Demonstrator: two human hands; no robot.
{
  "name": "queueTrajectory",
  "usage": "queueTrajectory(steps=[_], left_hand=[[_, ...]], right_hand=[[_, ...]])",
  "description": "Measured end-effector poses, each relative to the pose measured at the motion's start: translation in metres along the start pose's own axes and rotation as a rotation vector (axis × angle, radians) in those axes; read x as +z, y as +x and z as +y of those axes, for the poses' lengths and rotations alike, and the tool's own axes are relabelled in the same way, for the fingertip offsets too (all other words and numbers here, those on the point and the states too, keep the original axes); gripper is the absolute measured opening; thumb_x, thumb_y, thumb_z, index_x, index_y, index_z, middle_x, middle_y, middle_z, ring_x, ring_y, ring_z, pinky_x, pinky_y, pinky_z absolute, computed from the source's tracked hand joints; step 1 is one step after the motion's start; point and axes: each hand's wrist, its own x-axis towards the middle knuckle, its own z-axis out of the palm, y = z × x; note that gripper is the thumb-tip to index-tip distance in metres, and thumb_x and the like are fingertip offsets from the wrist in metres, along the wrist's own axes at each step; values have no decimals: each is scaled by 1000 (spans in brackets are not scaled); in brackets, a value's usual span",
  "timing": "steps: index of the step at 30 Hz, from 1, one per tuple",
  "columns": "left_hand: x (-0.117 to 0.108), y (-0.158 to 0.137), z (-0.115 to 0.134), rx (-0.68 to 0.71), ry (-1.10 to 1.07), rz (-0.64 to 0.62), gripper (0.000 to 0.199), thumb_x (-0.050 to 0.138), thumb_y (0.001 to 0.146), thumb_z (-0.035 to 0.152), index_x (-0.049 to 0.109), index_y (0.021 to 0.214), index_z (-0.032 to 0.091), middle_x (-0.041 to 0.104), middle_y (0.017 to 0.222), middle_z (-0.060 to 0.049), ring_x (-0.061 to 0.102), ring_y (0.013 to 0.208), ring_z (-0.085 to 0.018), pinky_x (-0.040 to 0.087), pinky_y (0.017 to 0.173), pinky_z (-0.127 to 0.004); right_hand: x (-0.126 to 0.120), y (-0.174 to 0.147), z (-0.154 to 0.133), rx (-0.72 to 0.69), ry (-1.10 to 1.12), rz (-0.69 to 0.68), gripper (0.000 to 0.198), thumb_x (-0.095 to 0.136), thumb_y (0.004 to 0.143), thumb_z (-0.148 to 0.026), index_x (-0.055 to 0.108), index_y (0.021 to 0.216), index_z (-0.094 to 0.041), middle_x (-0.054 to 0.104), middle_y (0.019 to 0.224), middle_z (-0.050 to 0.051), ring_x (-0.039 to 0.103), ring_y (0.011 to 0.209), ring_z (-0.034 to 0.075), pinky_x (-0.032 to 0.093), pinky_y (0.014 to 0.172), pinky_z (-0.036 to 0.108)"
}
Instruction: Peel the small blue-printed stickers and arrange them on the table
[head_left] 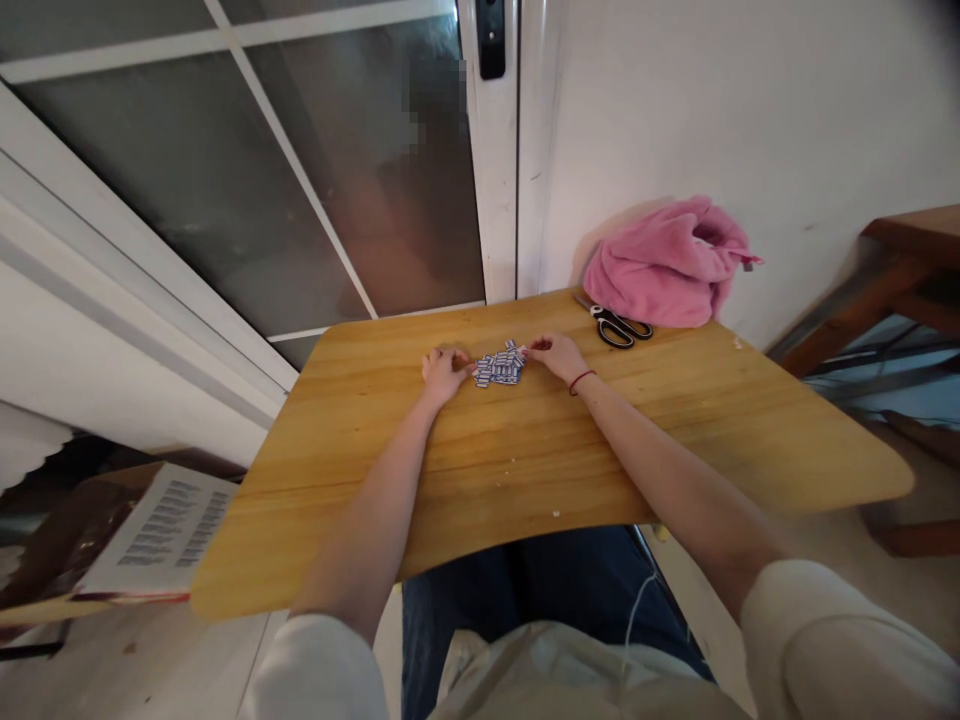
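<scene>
A small heap of white strips with dark blue markings (499, 366), which look like paper slips, lies on the wooden table (465, 470) between my hands. At the heap's left edge is my left hand (445, 374), its thumb and forefinger drawn together against the strips. Whether a strip is between those fingers is too small to tell. My right hand (559, 357), with a red cord on the wrist, reaches the heap's right edge. Its thumb and forefinger pinch what seems to be one small slip there.
Black-handled scissors (616, 325) lie on the table beyond my right hand, beside a pink plush bag (667, 265) against the wall. Tiny white scraps (556, 514) dot the tabletop. A framed glass door (322, 170) stands behind; a cardboard box (157, 530) sits lower left.
</scene>
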Motion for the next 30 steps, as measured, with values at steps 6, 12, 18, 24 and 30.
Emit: queueTrajectory(steps=[6, 12, 18, 24, 30], left_hand=[[4, 2, -3, 38, 8, 3, 19, 66, 73, 38, 66, 86, 25, 55, 99, -7, 42, 103, -26, 32, 90, -38], [6, 4, -7, 65, 19, 9, 23, 65, 74, 39, 65, 91, 24, 57, 100, -7, 44, 102, -25, 32, 90, -38], [5, 4, -9, 88, 30, 5, 25, 64, 74, 43, 66, 87, 22, 56, 102, -10, 43, 104, -28, 32, 90, -38], [5, 5, -10, 89, 30, -5, 20, 63, 76, 40, 65, 82, 22, 59, 98, -8, 44, 100, -25, 32, 89, -37], [0, 4, -8, 96, 40, -24, 19, 66, 74, 32, 63, 90, 22, 57, 100, -9, 45, 101, -25, 34, 88, -37]], right_hand=[[-9, 1, -7, -66, 68, 84, 18, 62, 74, -30, 63, 79, -13, 65, 76, 5, 57, 69, 13, 45, 66, 27], [-5, -14, -25, -275, -48, 136, 14, 60, 79, -29, 64, 83, -16, 59, 94, 8, 53, 85, 18, 41, 80, 33], [-1, -24, -32, -553, -332, -115, 9, 66, 76, -31, 67, 77, -22, 60, 90, 5, 47, 100, 24, 34, 87, 37], [-4, -24, -33, -512, -265, -12, 20, 50, 87, -32, 65, 88, -18, 61, 91, 7, 50, 95, 21, 36, 88, 34], [0, -15, -16, -371, -234, 59, 17, 52, 85, -27, 64, 83, -15, 60, 84, 7, 52, 84, 20, 39, 81, 32]])
